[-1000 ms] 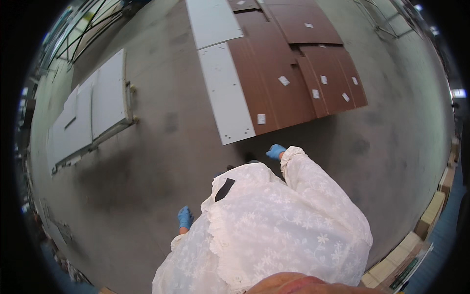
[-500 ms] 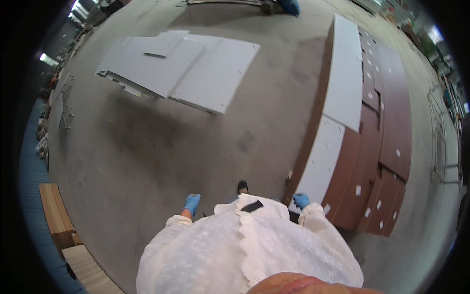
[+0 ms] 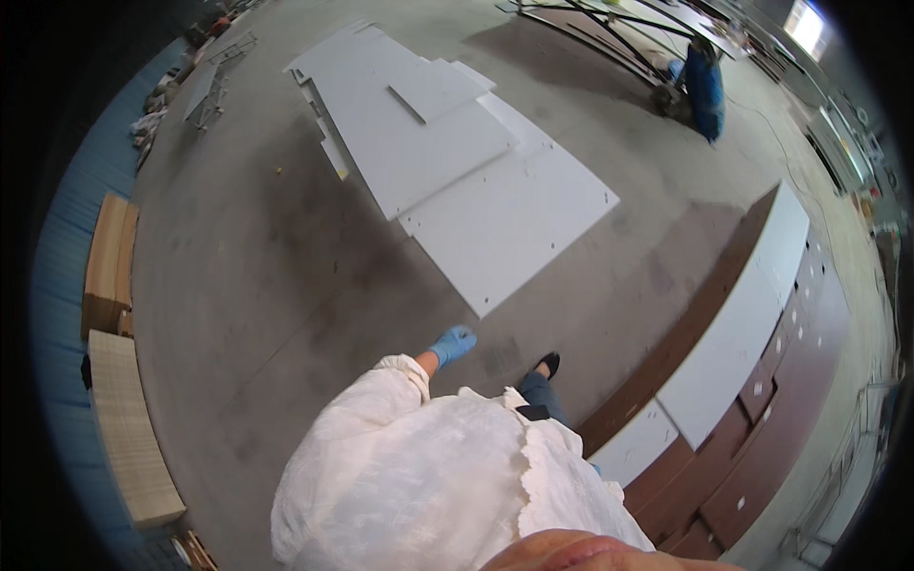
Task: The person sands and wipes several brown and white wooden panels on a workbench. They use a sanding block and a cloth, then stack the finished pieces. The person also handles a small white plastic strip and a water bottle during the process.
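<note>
My left hand (image 3: 454, 344), in a blue glove, hangs in front of me with its fingers curled in, and nothing shows in it. It is nearest to the close corner of a stack of white panels (image 3: 514, 224), apart from it. These flat boards overlap and are raised off the floor; a narrow strip (image 3: 407, 104) lies on top. Of my right hand only a sliver of blue glove (image 3: 596, 468) shows beside my white sleeve, close to the white panels (image 3: 725, 354) on the right-hand stack. Its fingers are hidden.
Brown panels (image 3: 700, 481) with small white labels lie to the right. A metal-framed cart (image 3: 609, 43) and a blue bag (image 3: 705, 93) stand at the far right. Along the left edge are wood-toned board stacks (image 3: 133, 428) and a blue strip (image 3: 71, 228). Grey concrete floor (image 3: 257, 257) lies between.
My view has turned right and I have stepped nearer the white panel stack. My left hand has swung forward. My right hand, visible before, is now almost wholly hidden.
</note>
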`<state>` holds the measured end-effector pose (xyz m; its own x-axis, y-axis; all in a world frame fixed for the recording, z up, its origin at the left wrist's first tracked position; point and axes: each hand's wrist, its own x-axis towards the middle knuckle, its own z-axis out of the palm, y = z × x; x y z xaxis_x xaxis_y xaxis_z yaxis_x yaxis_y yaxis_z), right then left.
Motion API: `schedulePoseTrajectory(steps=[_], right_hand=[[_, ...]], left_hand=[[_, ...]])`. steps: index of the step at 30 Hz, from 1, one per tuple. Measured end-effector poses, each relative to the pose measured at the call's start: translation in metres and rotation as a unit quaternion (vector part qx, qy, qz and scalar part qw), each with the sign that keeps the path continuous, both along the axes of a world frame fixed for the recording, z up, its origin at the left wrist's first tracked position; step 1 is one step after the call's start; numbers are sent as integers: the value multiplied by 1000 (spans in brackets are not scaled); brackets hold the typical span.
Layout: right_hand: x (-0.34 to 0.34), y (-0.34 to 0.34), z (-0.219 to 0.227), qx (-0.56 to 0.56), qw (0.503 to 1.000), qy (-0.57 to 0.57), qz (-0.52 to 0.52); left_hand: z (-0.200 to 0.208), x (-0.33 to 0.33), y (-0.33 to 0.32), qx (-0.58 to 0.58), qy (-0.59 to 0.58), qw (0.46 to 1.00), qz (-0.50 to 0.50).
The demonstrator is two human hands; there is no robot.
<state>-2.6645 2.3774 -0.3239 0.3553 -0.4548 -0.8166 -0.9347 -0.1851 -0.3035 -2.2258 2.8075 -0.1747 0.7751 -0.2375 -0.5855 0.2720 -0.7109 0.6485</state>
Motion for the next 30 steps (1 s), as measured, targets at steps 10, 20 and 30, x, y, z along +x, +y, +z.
schedulePoseTrajectory(steps=[10, 20, 30], right_hand=[[394, -301, 88, -18, 969, -230, -88], [642, -391, 145, 93, 960, -240, -114], [660, -525, 80, -27, 972, -122, 197]], left_hand=[[10, 108, -108, 120, 169, 958, 199], [1, 371, -272, 122, 91, 977, 152], [39, 650, -540, 40, 17, 997, 71]])
